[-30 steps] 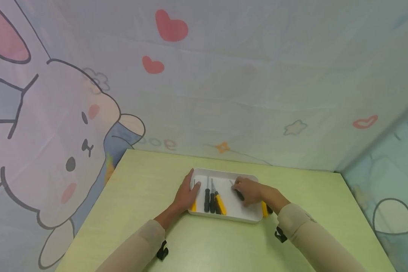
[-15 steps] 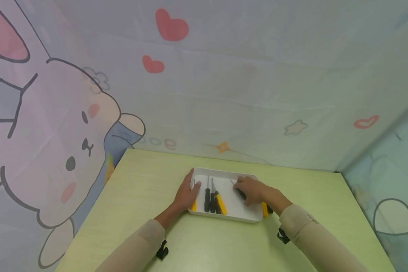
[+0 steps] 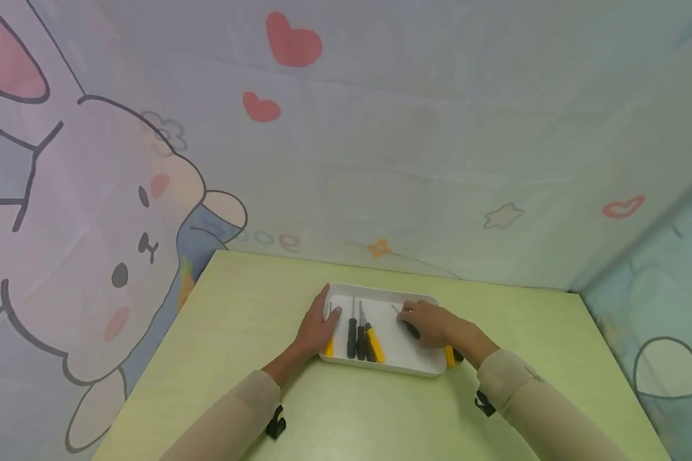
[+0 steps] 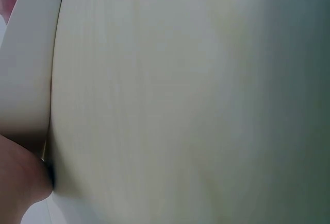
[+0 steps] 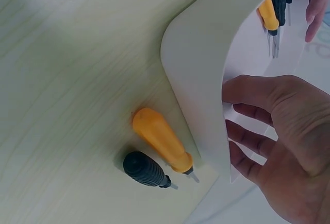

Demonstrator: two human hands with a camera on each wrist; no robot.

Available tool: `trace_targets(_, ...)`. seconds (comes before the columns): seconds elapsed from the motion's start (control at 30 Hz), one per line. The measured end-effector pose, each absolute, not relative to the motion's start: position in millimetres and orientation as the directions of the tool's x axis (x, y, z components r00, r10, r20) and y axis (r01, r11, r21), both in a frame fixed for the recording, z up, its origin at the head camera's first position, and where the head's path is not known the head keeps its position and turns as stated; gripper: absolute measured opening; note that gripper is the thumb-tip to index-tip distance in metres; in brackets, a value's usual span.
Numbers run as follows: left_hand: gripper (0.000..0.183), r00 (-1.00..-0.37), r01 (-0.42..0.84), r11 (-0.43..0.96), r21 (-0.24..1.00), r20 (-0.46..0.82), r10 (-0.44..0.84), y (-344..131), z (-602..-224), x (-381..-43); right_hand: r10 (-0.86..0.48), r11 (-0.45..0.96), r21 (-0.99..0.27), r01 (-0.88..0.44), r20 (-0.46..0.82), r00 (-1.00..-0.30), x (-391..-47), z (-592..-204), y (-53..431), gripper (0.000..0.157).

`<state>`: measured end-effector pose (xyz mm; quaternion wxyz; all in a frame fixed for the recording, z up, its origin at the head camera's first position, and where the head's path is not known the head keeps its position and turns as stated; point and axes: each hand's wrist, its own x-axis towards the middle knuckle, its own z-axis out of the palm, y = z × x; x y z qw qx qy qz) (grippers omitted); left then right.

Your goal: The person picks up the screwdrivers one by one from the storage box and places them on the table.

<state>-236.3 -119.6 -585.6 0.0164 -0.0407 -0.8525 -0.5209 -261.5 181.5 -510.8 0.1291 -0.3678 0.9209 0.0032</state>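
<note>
A white tray (image 3: pixel 406 360) sits on the table with several screwdrivers in it. My left hand (image 3: pixel 317 330) grips its left side, thumb over the rim, beside a yellow-handled screwdriver (image 3: pixel 329 346). In the middle lie black-handled screwdrivers (image 3: pixel 352 339) and one with a yellow handle (image 3: pixel 375 344), shafts pointing away from me. Inside the tray's right part, my right hand (image 3: pixel 432 323) pinches a black-handled screwdriver (image 3: pixel 411 330), its shaft pointing up-left. The right wrist view shows the right hand (image 5: pixel 294 131) with curled fingers reaching behind the tray wall, which hides what they hold.
Just right of the tray, a yellow screwdriver (image 5: pixel 161 137) and a black one (image 5: pixel 144 169) lie on the pale green table (image 3: pixel 254 282). A printed cloth wall (image 3: pixel 380 160) rises behind the table's far edge.
The right hand and forearm have shifted very slightly to the right, the screwdriver with them. The left hand and the tray stay in place.
</note>
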Motion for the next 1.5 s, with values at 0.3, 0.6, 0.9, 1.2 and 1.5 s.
trace_targets(0.3,0.067,-0.995,0.103,0.453,0.886,0.089,0.052,-119.3,-585.8,-236.1,-0.687,0.721,-0.078,-0.689,-0.209,-0.696,-262.8,-513.6,183.4,0.045)
trace_targets(0.6,0.068,-0.996,0.092,0.451,0.888,0.077,0.051,-119.3,-585.9,-236.0,-0.695,0.714,-0.055,-0.698,-0.182,-0.696,-263.2,-514.7,184.2,0.043)
trace_targets(0.9,0.068,-0.996,0.087,0.442,0.893,0.074,0.047,-119.2,-584.5,-234.1,-0.673,0.737,-0.074,-0.672,-0.183,-0.717,-263.1,-513.8,181.6,0.041)
trace_targets(1.2,0.068,-0.996,0.088,0.443,0.892,0.076,0.044,-118.0,-585.4,-235.5,-0.644,0.765,-0.126,-0.632,-0.173,-0.745,-262.7,-513.2,183.7,0.046)
trace_targets(1.5,0.068,-0.995,0.101,0.439,0.893,0.090,0.045,-117.9,-584.4,-234.0,-0.653,0.757,-0.146,-0.637,-0.125,-0.747,-262.1,-510.4,186.0,0.044)
